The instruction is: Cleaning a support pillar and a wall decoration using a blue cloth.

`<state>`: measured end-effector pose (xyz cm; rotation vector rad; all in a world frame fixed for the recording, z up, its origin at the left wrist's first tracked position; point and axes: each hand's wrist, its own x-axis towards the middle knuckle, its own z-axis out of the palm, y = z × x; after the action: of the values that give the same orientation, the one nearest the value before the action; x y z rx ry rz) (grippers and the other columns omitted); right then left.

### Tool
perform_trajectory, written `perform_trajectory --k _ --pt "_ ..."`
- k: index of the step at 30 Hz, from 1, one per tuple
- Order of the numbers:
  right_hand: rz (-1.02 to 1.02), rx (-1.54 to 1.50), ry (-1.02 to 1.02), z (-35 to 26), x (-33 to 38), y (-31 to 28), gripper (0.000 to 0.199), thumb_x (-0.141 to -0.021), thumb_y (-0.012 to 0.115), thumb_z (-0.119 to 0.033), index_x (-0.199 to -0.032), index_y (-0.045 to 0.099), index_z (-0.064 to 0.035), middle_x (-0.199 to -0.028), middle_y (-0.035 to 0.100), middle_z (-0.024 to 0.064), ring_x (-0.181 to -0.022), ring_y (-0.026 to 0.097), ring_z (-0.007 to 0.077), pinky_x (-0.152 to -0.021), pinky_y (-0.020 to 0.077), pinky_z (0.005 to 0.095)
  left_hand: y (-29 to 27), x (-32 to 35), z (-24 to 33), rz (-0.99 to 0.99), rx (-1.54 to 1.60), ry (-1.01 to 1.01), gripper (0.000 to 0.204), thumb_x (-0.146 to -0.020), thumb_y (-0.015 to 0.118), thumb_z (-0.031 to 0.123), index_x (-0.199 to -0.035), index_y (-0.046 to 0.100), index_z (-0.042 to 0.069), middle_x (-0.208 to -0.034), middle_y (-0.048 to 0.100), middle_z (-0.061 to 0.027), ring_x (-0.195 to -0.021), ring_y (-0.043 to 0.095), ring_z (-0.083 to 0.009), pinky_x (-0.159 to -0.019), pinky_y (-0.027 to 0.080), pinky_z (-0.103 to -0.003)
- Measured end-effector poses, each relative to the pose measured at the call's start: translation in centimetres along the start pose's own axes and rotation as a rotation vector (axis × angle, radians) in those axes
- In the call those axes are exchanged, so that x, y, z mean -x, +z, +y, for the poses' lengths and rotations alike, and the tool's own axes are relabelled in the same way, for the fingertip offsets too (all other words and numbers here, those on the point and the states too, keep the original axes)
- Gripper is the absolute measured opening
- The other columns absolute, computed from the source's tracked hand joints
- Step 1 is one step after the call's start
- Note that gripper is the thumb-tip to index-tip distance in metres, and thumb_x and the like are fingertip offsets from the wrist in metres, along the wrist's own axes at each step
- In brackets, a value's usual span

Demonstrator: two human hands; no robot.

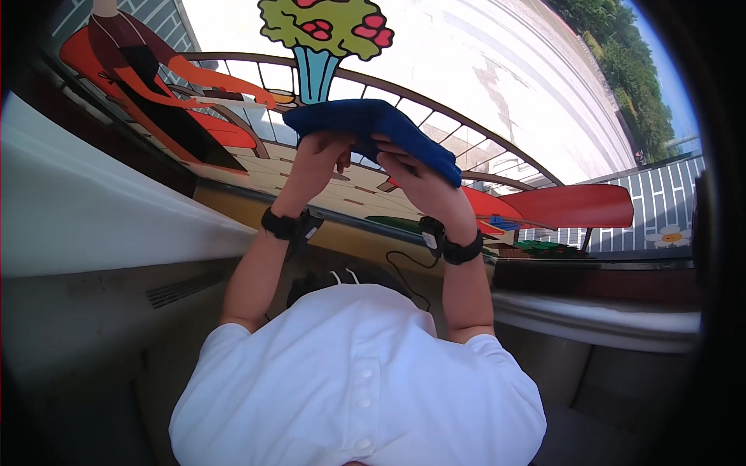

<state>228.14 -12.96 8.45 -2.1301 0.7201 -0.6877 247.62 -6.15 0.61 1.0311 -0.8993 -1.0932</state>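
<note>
Blue cloth [373, 128], folded and thick, is held up against a window pane painted with colourful decals, above the sill. Far left: pale window sill [93, 210] running toward the glass, with a vent slot [177, 291] below it. On the pane at left, a red and dark painted figure [148, 74]; at centre top, a painted tree [326, 27] with a turquoise trunk. Left hand [315, 159] is closed on the cloth's lower left edge, fingers curled around it; black wrist strap [289, 225] below. Right hand [416, 182] grips the cloth's right part, fingers tucked under the fabric; black wrist strap [451, 245] too. Right of the hands, a red painted shape [575, 206] on the glass. White shirt [357, 380] fills the lower centre.
</note>
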Motion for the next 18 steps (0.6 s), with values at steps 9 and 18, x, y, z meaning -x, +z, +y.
perform_trajectory --k 9,18 --pt "0.239 -0.006 0.183 -0.5 5.9 -7.6 0.020 -0.097 0.063 -0.017 -0.106 0.061 0.0008 -0.085 0.066 0.0101 -0.075 0.064 0.0170 -0.071 0.0501 0.0279 9.8 -0.8 3.0 -0.080 -0.141 0.286 0.017 -0.101 0.053 0.011 -0.094 0.061 -0.002 -0.066 0.061 -0.0066 -0.056 0.061 -0.0132 -0.048 0.044 -0.025" --pt "0.453 -0.118 0.247 3.9 15.3 -15.9 0.018 -0.101 0.058 -0.018 -0.103 0.060 -0.0003 -0.091 0.065 0.0045 -0.083 0.061 0.0124 -0.076 0.0480 0.0266 23.8 -1.0 2.1 -0.277 0.055 0.198 0.020 -0.101 0.044 0.000 -0.109 0.060 -0.009 -0.102 0.068 -0.0161 -0.084 0.072 -0.0247 -0.062 0.060 -0.033"
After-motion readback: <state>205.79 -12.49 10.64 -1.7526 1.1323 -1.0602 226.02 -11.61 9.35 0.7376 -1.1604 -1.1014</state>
